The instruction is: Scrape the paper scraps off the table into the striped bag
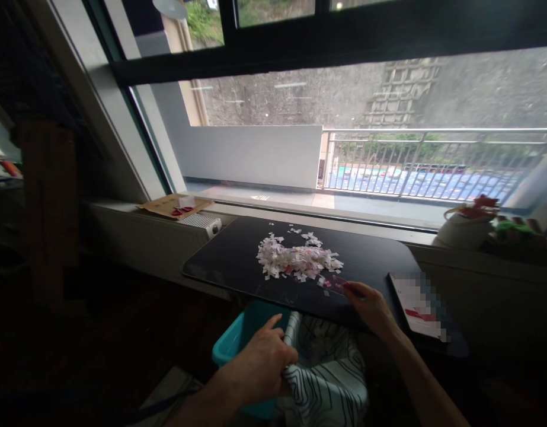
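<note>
My left hand (266, 356) is closed on the edge of a white cloth with black wavy lines (326, 379), its index finger stretched out. The cloth lines or covers part of a turquoise plastic bin (229, 344) below the table edge. Inside the cloth's hollow lie a few pale bits, hard to make out. My right hand (366, 299) is low over the front of the dark table (224, 255), pinching a thin, see-through reddish piece (339, 284) whose kind I cannot tell. Just beyond its tip is a heap of small white and pinkish paper scraps (295, 258).
A white box or booklet with a red mark (415, 302) lies at the table's right. On the left sill are a brown envelope (166, 204) and red-handled scissors (183, 210). A pale bag (464, 228) stands at the right sill. A large window rises behind the table.
</note>
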### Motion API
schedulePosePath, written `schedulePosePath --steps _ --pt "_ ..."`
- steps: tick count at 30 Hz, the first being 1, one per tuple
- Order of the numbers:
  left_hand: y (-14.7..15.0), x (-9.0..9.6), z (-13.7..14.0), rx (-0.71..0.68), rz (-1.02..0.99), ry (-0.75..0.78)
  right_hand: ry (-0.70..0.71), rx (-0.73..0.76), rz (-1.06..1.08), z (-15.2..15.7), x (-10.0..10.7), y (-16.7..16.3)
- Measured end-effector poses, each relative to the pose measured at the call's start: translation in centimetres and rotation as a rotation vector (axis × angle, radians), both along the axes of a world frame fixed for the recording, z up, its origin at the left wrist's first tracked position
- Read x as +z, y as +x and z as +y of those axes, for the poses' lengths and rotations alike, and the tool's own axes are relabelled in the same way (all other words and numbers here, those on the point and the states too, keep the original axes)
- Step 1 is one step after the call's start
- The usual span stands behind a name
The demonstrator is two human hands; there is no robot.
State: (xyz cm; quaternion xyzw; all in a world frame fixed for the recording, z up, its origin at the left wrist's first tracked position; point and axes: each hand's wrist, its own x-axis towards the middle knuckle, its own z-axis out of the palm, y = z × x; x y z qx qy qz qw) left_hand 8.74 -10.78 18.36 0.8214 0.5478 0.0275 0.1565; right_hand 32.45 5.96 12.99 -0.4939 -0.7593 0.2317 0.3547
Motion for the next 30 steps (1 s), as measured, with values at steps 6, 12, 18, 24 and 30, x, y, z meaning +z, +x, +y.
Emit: schedulePosePath --steps 6,12,18,24,30 --pt "0.3 -0.1 0.2 -0.021 0.013 -0.026 0.015 -0.002 -0.009 0.0 0.3 -0.1" --pt "0.6 -0.2 0.3 -0.043 0.042 -0.023 0.026 0.058 -0.036 -0.3 0.9 -1.2" --pt "0.6 -0.3 0.2 -0.055 0.034 -0.006 0.039 -0.008 -0.037 -0.8 1.1 0.0" --pt "1.0 -0.3 0.3 -0.09 0.061 0.007 0.025 -0.009 -0.044 -1.9 0.5 0.3" --pt "2.8 -0.7 0.6 -0.212 0.142 0.042 0.027 -0.027 -0.007 -2.0 -0.5 0.5"
